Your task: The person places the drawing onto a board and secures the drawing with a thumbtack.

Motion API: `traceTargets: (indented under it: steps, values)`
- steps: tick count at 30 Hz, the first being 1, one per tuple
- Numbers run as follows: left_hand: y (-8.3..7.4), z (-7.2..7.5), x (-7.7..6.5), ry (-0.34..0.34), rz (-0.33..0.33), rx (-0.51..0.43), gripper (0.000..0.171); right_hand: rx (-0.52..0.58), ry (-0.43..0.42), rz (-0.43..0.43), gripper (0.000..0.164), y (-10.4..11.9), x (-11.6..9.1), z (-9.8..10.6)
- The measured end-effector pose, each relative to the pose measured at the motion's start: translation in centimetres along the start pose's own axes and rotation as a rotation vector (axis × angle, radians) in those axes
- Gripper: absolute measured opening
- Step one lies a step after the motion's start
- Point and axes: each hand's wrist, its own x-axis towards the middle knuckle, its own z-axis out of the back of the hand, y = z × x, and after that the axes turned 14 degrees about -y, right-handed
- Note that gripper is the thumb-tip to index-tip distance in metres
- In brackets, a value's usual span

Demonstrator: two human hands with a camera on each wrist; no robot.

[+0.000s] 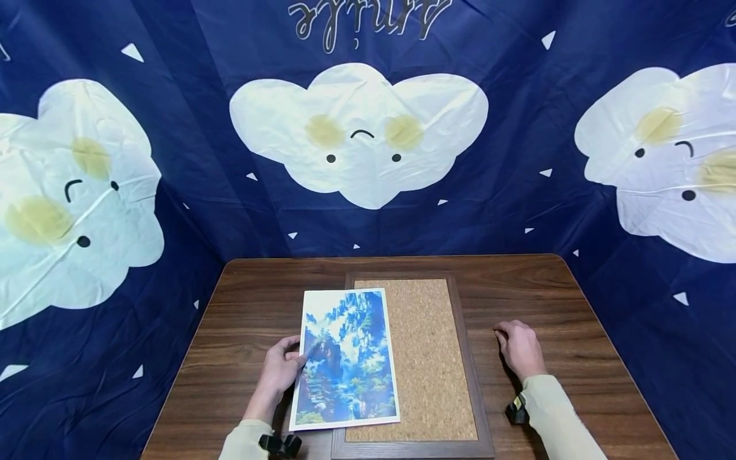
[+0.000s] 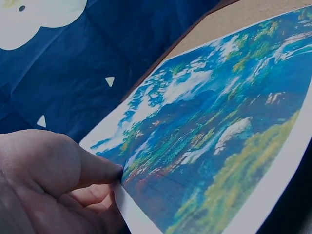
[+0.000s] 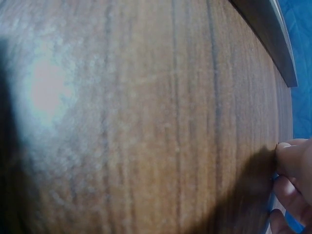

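Observation:
My left hand (image 1: 282, 367) pinches a printed landscape picture (image 1: 347, 358) by its left edge. Blue mountains, mist and green foliage fill the print inside a white border. The left wrist view shows my thumb (image 2: 97, 168) on the picture's face, with the other fingers behind the sheet. The picture covers the left part of a wood-framed cork board (image 1: 434, 358) and is tilted slightly. To the right of the board, my right hand (image 1: 520, 348) rests by the tabletop with loosely curled fingers. No object shows in it, though its fingertips are partly cut off in the right wrist view.
The board lies on a dark wooden table (image 1: 253, 306). A navy cloth (image 1: 517, 160) with white clouds and small triangles hangs behind and at both sides. Dark cameras are strapped to both wrists.

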Motion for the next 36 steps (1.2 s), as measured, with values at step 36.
traceTargets:
  steps: [36]
  values:
    - [-0.6,-3.0,-0.9,0.051,0.003,-0.059,0.048,0.002,-0.028,0.007,0.005,-0.2,-0.2,-0.4]
